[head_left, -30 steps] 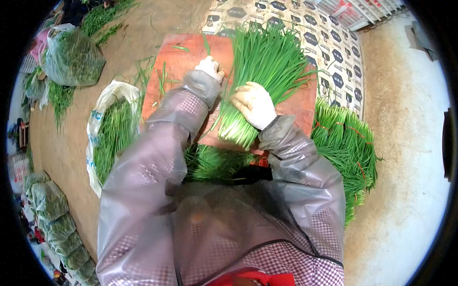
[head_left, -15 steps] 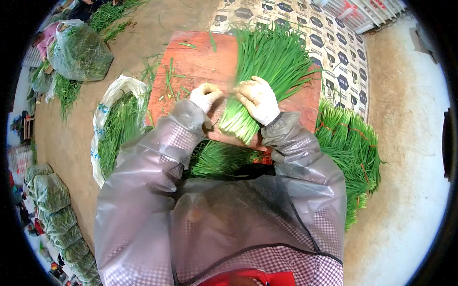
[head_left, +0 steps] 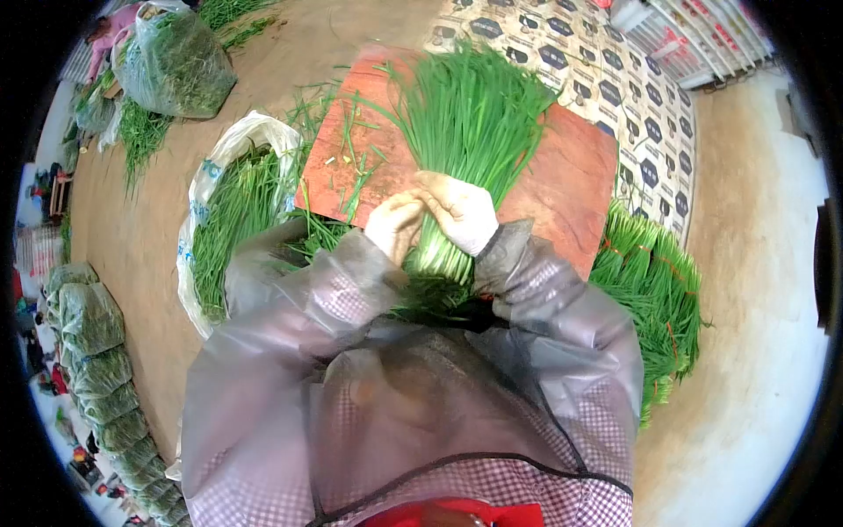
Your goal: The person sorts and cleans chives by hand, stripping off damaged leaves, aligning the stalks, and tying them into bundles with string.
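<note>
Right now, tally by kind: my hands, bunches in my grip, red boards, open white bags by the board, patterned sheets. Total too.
Hands: 2 (left hand, right hand)
Green bunch in your grip: 1
Red board: 1
Open white bag: 1
Patterned sheet: 1
Total: 6
Uncounted: tied bunches at right, too tightly packed.

Single head-worn view, looking forward and steeply down, wide-angle, at arm's-length closeness
</note>
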{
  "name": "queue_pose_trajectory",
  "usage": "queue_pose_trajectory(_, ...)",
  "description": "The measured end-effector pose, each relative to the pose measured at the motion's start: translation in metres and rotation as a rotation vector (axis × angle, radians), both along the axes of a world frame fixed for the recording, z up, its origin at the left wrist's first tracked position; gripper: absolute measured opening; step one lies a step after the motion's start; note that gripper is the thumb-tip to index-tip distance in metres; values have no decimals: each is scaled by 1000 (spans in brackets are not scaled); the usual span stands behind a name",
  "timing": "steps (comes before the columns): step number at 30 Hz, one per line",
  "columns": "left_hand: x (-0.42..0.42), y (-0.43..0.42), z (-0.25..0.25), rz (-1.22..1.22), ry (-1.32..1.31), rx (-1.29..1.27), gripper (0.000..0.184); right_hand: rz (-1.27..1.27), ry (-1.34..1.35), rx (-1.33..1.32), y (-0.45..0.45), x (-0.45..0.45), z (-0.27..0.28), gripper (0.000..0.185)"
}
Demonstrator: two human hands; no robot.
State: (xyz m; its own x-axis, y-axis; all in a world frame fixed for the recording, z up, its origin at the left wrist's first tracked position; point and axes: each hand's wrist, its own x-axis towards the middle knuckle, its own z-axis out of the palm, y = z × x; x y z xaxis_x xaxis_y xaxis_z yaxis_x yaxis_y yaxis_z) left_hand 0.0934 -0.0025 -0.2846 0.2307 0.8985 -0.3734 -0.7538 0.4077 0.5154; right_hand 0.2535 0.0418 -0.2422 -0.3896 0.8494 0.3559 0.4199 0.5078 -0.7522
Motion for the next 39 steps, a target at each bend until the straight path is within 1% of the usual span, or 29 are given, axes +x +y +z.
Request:
queue_pose_trajectory(1,-8,2,-1,76,-65,4,15,2,-68,33,3,0,3,18)
queue_pose_trajectory(3,-17,4,-11,98,-115,-53,15,-7,-200,70,-5,-5,4,16)
queue_pose_trajectory(5,-16,4,-16,141,-78,-75,16,17,-161,129,-2,-7,1,13)
queue_pose_trajectory(8,-13,6,-16,166,48,-120,14,53,-247,118,-2,-8,-1,14)
queue_pose_trajectory(9,-13,6,-18,164,44,-124,14,53,-251,115,-1,-8,0,14)
queue_pose_trajectory(11,-12,8,-22,148,216,-83,16,94,-303,124,0,-10,4,15)
queue_pose_trajectory(18,0,4,-21,212,182,-74,23,109,-344,107,2,-11,5,20)
queue_pose_trajectory(23,1,2,-26,217,174,-48,26,126,-394,81,3,-12,8,25)
queue_pose_trajectory(27,0,3,-23,188,181,-30,29,124,-397,79,4,-12,8,24)
queue_pose_trajectory(30,1,3,-16,205,104,-95,28,120,-403,85,4,-11,5,23)
queue_pose_trajectory(34,2,1,-14,183,76,-79,27,88,-378,94,3,-11,5,22)
queue_pose_trajectory(37,4,-1,-18,200,123,-55,22,73,-358,104,2,-11,3,21)
queue_pose_trajectory(39,3,-2,-17,149,227,-12,20,63,-349,120,2,-9,2,20)
